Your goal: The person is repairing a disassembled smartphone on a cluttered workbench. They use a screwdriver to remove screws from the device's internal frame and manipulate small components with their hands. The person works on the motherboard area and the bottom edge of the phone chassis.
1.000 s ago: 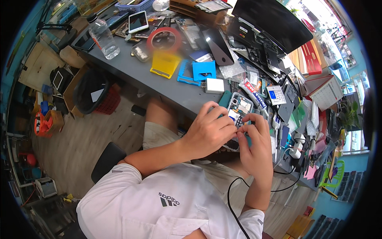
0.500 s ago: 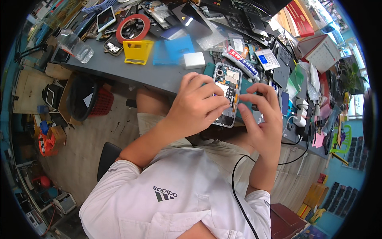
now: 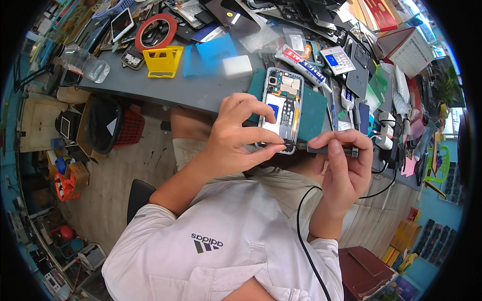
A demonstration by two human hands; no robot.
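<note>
From the head camera, the opened phone (image 3: 288, 111) lies over the green mat (image 3: 313, 118); the right hand (image 3: 347, 163), thumb and forefinger spread half a second ago, now grips a slim tool (image 3: 316, 149) aimed at the phone's lower end, so work seems centred there; the left hand's (image 3: 235, 138) thumb and forefinger nearly meet alongside; whether they pinch anything, I cannot tell.

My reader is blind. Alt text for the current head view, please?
A person's left hand reaches to the lower end of an opened phone while the right hand holds a dark tool pointing toward it, at a cluttered grey desk.
</note>
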